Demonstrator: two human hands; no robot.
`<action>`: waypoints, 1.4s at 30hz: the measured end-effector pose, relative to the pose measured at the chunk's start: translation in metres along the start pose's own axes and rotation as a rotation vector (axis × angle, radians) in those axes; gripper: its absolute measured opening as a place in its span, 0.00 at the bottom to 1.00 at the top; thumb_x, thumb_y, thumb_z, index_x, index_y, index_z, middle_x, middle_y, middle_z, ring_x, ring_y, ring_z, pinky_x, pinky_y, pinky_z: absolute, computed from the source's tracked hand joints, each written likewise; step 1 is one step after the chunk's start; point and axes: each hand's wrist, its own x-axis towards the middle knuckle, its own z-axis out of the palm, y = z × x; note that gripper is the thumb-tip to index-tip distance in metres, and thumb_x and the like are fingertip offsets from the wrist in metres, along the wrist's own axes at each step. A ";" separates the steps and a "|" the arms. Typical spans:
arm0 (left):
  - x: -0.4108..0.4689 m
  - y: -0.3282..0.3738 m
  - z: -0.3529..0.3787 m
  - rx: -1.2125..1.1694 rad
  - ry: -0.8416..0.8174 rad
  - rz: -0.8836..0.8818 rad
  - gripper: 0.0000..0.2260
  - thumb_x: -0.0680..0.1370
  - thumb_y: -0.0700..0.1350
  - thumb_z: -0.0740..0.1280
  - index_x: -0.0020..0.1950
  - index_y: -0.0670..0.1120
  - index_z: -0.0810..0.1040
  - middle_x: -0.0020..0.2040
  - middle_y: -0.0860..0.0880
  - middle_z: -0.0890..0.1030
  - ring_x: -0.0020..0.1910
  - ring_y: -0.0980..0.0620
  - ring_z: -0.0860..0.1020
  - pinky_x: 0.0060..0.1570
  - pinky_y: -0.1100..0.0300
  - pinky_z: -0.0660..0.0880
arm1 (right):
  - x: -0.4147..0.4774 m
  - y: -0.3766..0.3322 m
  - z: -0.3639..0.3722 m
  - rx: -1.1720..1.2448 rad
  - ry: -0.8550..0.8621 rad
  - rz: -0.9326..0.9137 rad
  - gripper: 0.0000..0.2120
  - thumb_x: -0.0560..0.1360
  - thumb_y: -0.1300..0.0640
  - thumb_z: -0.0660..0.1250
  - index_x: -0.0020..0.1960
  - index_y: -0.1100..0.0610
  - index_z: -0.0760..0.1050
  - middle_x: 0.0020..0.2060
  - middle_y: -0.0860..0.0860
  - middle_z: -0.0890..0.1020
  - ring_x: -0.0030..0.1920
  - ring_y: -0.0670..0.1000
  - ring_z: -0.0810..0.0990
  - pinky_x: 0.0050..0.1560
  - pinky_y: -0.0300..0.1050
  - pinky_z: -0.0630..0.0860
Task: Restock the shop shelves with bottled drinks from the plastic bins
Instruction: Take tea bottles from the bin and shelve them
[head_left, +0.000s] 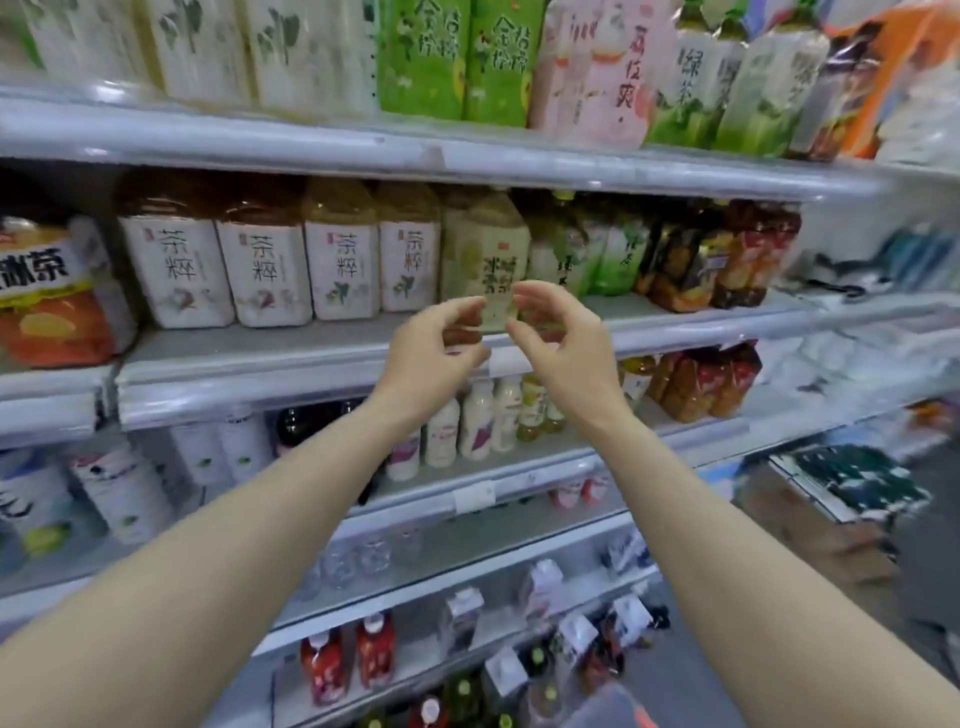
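Observation:
Both of my bare arms reach up to the second shelf (311, 379). My left hand (436, 353) and my right hand (561, 343) hover close together, fingers loosely curled, fingertips almost meeting. Just behind them a pale yellow tea bottle (493, 244) with a cream label stands upright on the shelf, at the right end of a row of white-labelled tea bottles (340, 260). The gap between my fingertips is narrower than the bottle, and neither hand wraps round it. My hands hide the bottle's base.
Green tea bottles (618, 254) and dark red bottles (727, 260) stand right of the yellow one. Shelves above and below hold several more drinks. Cardboard boxes (831, 519) sit on the floor at right. A grey and orange object (613, 706) shows at the bottom edge.

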 end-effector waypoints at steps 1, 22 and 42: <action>-0.006 -0.003 0.014 -0.003 -0.022 -0.016 0.21 0.75 0.39 0.72 0.68 0.49 0.77 0.56 0.51 0.82 0.51 0.60 0.80 0.52 0.72 0.74 | -0.011 0.014 -0.004 0.005 -0.003 0.037 0.16 0.78 0.59 0.70 0.64 0.51 0.78 0.55 0.44 0.82 0.55 0.42 0.80 0.55 0.42 0.80; -0.159 -0.147 0.317 -0.048 -0.409 -0.561 0.18 0.76 0.33 0.69 0.65 0.44 0.77 0.55 0.49 0.80 0.47 0.62 0.78 0.51 0.74 0.74 | -0.285 0.306 -0.086 0.155 -0.198 0.790 0.17 0.74 0.61 0.71 0.59 0.45 0.79 0.52 0.42 0.83 0.47 0.46 0.81 0.49 0.47 0.81; -0.405 -0.398 0.479 -0.026 -0.725 -1.070 0.21 0.78 0.33 0.66 0.70 0.47 0.74 0.64 0.47 0.76 0.62 0.53 0.75 0.59 0.61 0.73 | -0.581 0.504 0.014 0.087 -0.568 1.328 0.26 0.71 0.67 0.75 0.67 0.55 0.76 0.56 0.45 0.79 0.53 0.49 0.79 0.56 0.41 0.75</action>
